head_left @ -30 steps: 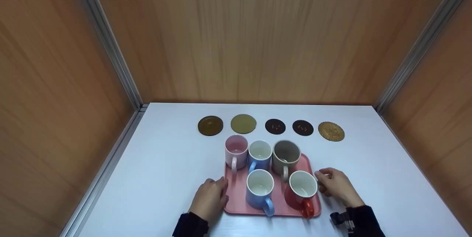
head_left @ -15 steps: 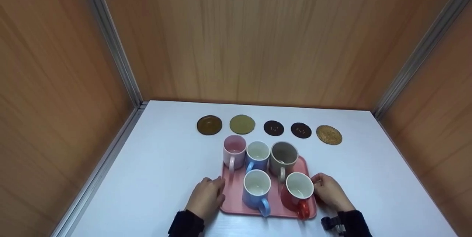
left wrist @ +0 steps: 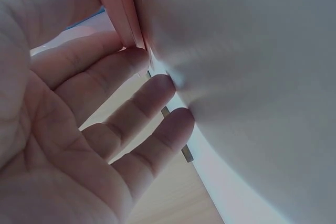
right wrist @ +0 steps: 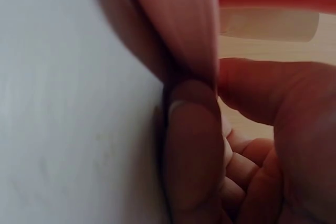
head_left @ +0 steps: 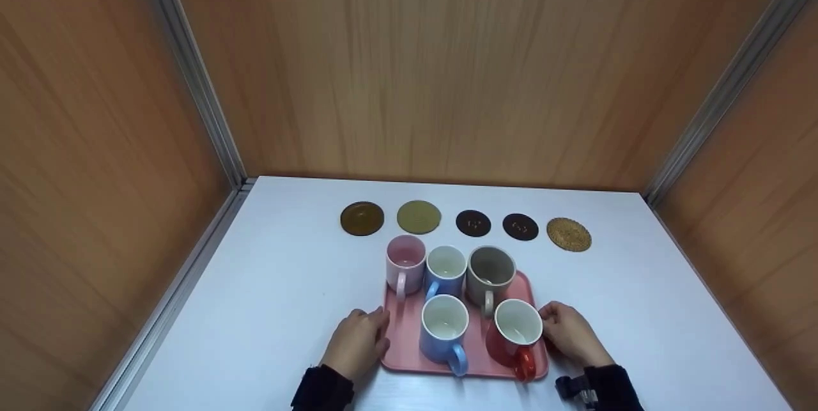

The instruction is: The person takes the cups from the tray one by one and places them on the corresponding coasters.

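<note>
"Pinching the rim of the pink tray (head_left: 407,344), the right hand (head_left: 572,334) has its thumb on one side and a finger on the other. What of the left?"

"The left hand (head_left: 353,344) has its fingers (left wrist: 137,105) spread and only gently bent, touching the opposite edge."

"So the tray lies between both sets of fingers. What stands closest to them?"

"The red mug (head_left: 511,350), just inside the right fingers, its handle turned toward the person. The front light-blue mug (head_left: 439,347) stands to the right of the left fingers, a bit apart from them."

"And farther off?"

"Ahead of the left fingers, a pale pink mug (head_left: 406,270) at the tray's back corner. Next comes a second blue mug (head_left: 446,273), then a grey mug (head_left: 490,273), ahead and left of the right fingers. All five are upright."

"Past those?"

"Well beyond both sets of fingers, a row on the white desk (head_left: 275,309): a brown coaster (head_left: 362,218), an olive coaster (head_left: 418,217), a dark coaster (head_left: 473,224), another dark coaster (head_left: 520,227) and a tan coaster (head_left: 569,234), ahead of the right fingers."

"Farthest out, a wood-grain panel (head_left: 409,78)."
</note>
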`<state>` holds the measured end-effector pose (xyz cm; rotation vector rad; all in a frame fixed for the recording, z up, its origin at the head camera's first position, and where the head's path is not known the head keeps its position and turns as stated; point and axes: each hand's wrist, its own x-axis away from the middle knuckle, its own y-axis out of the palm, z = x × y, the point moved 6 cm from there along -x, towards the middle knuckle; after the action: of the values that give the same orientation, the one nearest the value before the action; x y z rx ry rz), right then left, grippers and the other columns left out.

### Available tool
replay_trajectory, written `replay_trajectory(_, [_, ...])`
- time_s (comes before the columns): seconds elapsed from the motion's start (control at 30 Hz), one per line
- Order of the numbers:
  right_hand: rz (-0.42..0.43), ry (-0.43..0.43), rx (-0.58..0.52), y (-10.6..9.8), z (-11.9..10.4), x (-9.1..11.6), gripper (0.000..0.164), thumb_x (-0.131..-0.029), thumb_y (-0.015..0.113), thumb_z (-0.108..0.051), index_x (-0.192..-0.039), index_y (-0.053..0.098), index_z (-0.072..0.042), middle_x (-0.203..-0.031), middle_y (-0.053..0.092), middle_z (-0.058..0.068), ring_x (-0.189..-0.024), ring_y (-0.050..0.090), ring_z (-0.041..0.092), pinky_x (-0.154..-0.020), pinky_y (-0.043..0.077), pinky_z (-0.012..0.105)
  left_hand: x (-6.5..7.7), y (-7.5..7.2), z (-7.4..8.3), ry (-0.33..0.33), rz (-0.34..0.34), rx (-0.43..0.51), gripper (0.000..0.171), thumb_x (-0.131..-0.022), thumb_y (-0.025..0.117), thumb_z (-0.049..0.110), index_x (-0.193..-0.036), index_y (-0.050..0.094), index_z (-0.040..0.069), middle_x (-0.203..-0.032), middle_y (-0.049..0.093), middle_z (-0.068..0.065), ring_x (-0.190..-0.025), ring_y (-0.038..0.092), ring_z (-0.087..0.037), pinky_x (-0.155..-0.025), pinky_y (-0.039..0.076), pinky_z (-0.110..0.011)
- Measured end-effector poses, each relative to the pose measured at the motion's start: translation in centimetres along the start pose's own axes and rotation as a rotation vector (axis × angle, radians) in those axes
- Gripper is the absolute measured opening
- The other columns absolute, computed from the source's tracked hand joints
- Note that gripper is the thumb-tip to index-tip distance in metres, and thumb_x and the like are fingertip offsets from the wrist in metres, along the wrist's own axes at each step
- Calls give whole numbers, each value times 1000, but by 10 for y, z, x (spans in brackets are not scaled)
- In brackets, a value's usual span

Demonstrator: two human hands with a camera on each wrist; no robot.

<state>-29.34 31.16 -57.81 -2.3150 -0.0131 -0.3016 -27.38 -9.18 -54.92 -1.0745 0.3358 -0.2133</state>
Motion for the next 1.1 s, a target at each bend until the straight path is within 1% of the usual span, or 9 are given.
replay_trajectory(0.1, [12,-24,9,-1,-1,0,9,-96,66,-13,-97,68,-5,-77,60,2,-73,53,17,-69,43,30,-1,1,0,-8,-11,-10,18,-85,83,10,-91,66,12,-77,65,-2,-86,68,-29,-75,57,-47])
replay_trajectory(0.23, [3,-2,3,0,0,0,8,-95,66,-13,-98,68,-5,-78,60,2,-74,54,17,-69,43,30,-2,1,-1,-12,-23,-16,19,-86,84,12,-99,71,9,-86,71,-6,-90,70,-31,-80,58,-49])
replay_trajectory(0.3, [-7,17,-7,0,0,0,9,-96,65,-12,-99,67,-5,-79,61,3,-74,54,17,-69,44,30,-2,2,-1,-17,-30,-16,23,-86,84,13,-105,73,8,-97,76,-9,-93,70,-32,-83,59,-50])
replay_trajectory(0.43, [-22,42,-33,0,1,-1,9,-96,63,-12,-100,67,-4,-79,61,3,-73,55,18,-67,44,30,-2,2,-2,-20,-35,-6,25,-87,84,14,-109,74,8,-107,79,-12,-95,70,-33,-84,59,-51])
replay_trajectory(0.63, [-15,24,-45,1,2,0,9,-96,63,-11,-99,67,-4,-78,61,3,-72,56,17,-66,44,30,-1,0,0,3,-10,-5,25,-86,84,12,-108,74,8,-104,78,-11,-92,70,-32,-81,58,-50])
replay_trajectory(0.83, [-15,27,-39,1,1,0,10,-96,63,-11,-101,67,-3,-78,61,3,-72,56,17,-66,45,30,1,-1,1,18,2,-4,29,-85,84,11,-113,75,6,-115,79,-13,-92,69,-32,-81,58,-49])
replay_trajectory(0.93, [-16,25,-28,1,1,1,10,-96,63,-10,-102,67,-3,-79,61,4,-73,56,18,-68,45,31,0,-2,1,16,-1,14,23,-84,84,12,-104,74,7,-98,77,-9,-89,68,-29,-78,57,-46])
replay_trajectory(1.03, [-6,7,-12,0,-1,1,9,-95,63,-10,-101,67,-4,-79,61,3,-74,55,17,-70,45,31,0,-2,1,5,-13,52,18,-84,84,12,-94,69,10,-77,66,-1,-82,65,-24,-71,53,-41])
replay_trajectory(1.1, [5,-9,0,0,-1,1,8,-95,64,-10,-100,68,-4,-79,61,3,-75,54,17,-71,44,31,0,-4,1,0,-24,76,20,-84,84,13,-88,65,11,-70,58,4,-78,61,-21,-67,49,-37])
